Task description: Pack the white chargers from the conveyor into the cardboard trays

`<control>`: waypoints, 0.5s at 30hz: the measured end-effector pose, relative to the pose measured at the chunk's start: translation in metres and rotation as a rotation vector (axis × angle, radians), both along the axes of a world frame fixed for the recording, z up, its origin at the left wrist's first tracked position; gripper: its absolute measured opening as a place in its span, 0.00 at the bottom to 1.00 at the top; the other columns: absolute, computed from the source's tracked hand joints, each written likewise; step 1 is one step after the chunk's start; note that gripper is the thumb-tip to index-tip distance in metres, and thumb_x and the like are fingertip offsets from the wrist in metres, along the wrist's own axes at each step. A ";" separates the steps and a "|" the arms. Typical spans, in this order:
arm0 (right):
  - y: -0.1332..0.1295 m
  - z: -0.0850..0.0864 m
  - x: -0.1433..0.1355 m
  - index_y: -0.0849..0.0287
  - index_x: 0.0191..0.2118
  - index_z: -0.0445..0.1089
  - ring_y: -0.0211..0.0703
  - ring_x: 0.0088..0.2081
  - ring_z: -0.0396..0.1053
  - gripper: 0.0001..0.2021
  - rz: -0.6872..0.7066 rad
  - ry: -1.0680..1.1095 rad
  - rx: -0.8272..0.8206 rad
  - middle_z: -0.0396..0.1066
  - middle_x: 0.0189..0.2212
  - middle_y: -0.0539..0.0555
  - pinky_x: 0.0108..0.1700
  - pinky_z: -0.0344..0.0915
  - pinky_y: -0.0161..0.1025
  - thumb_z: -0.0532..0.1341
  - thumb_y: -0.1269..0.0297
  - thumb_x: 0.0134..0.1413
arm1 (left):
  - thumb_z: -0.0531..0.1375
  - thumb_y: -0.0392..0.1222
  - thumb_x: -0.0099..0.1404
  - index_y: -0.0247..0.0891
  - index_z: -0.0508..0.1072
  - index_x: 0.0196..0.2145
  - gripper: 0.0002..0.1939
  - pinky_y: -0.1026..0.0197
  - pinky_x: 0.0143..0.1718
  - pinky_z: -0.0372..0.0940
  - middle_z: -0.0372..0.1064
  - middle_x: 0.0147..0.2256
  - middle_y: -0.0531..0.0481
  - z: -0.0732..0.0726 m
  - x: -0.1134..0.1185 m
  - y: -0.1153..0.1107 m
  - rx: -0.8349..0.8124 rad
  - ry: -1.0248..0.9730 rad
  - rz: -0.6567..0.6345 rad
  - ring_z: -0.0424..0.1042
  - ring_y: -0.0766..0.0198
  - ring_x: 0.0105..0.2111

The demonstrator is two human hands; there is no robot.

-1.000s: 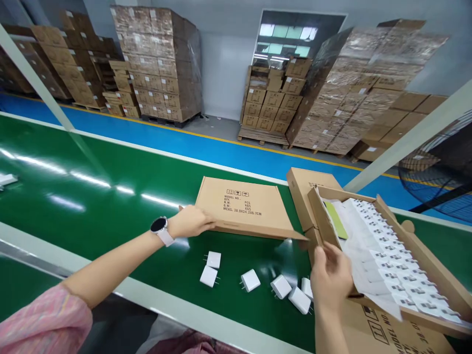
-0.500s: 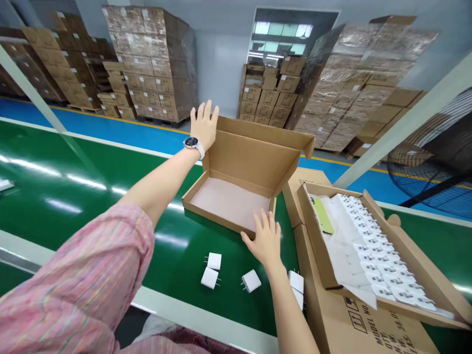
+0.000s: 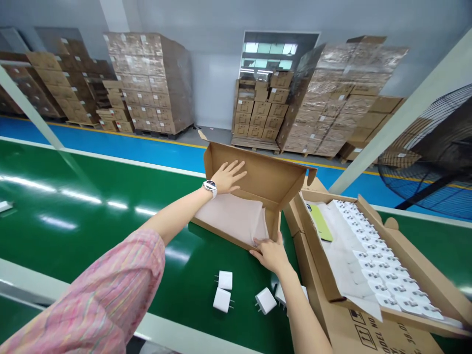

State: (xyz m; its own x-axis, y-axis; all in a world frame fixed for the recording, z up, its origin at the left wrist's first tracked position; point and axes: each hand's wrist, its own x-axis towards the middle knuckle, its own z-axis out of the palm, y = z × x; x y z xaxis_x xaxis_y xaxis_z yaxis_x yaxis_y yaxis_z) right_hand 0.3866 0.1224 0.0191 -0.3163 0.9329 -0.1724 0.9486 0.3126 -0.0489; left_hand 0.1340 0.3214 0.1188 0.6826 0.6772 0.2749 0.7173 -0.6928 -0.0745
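Observation:
An open cardboard box stands on the green table, its lid raised at the back, with a pale pinkish sheet lying inside. My left hand, with a watch on the wrist, is spread in front of the lid's inner face; whether it touches the lid is unclear. At the box's front right corner rests my right hand, fingers apart, fingertips over the front edge by the sheet. Nearer to me lie several white plug adapters, among them one above another and a third by my right forearm.
To the right, a second open box sits on a larger carton, holding rows of white adapters and a yellow-green item. A black fan and a slanted post stand beyond. Wrapped carton stacks line the wall.
My left hand has moved right and down from the lid's upper left corner. My right hand has reached the front corner. The sheet's right end is now creased and raised.

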 end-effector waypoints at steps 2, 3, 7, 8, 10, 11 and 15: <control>-0.002 0.002 0.004 0.51 0.56 0.77 0.60 0.55 0.74 0.20 0.006 0.007 -0.003 0.81 0.47 0.61 0.70 0.34 0.65 0.56 0.51 0.68 | 0.61 0.51 0.69 0.39 0.56 0.72 0.38 0.34 0.71 0.37 0.37 0.76 0.37 -0.001 0.022 0.015 -0.069 0.010 0.054 0.34 0.39 0.75; -0.004 0.002 0.006 0.49 0.54 0.78 0.60 0.55 0.73 0.19 0.007 0.014 -0.002 0.80 0.49 0.60 0.71 0.34 0.65 0.56 0.51 0.68 | 0.60 0.52 0.69 0.39 0.57 0.72 0.38 0.34 0.71 0.37 0.38 0.75 0.37 -0.003 0.032 0.022 -0.105 0.016 0.091 0.35 0.39 0.75; -0.009 -0.002 0.011 0.48 0.56 0.77 0.63 0.61 0.68 0.20 -0.046 0.051 0.051 0.73 0.61 0.57 0.71 0.32 0.68 0.59 0.49 0.63 | 0.63 0.55 0.66 0.40 0.64 0.69 0.37 0.33 0.70 0.41 0.51 0.72 0.33 -0.025 0.050 0.042 -0.188 0.037 0.170 0.42 0.37 0.73; -0.010 -0.004 0.012 0.49 0.58 0.75 0.64 0.62 0.67 0.23 -0.069 0.055 0.066 0.71 0.62 0.58 0.71 0.31 0.68 0.60 0.48 0.62 | 0.64 0.56 0.64 0.41 0.65 0.68 0.37 0.33 0.69 0.42 0.53 0.71 0.34 -0.032 0.050 0.046 -0.206 0.042 0.182 0.44 0.36 0.72; -0.010 -0.008 0.014 0.51 0.60 0.73 0.64 0.63 0.66 0.26 -0.104 0.058 0.080 0.70 0.63 0.59 0.72 0.29 0.67 0.61 0.47 0.60 | 0.65 0.57 0.63 0.44 0.66 0.67 0.38 0.33 0.68 0.45 0.58 0.69 0.36 -0.048 0.046 0.050 -0.250 0.051 0.209 0.50 0.35 0.71; -0.010 -0.009 0.016 0.52 0.60 0.73 0.64 0.63 0.66 0.26 -0.114 0.061 0.080 0.70 0.63 0.59 0.72 0.28 0.67 0.61 0.47 0.60 | 0.65 0.58 0.62 0.46 0.66 0.67 0.38 0.33 0.67 0.47 0.58 0.69 0.37 -0.054 0.043 0.052 -0.272 0.053 0.221 0.52 0.35 0.69; -0.007 -0.011 0.025 0.52 0.58 0.75 0.63 0.60 0.69 0.26 -0.136 0.082 0.064 0.70 0.63 0.60 0.72 0.26 0.67 0.61 0.45 0.59 | 0.60 0.65 0.65 0.51 0.62 0.69 0.39 0.35 0.65 0.51 0.56 0.71 0.41 -0.073 0.032 0.053 -0.338 0.049 0.258 0.56 0.36 0.67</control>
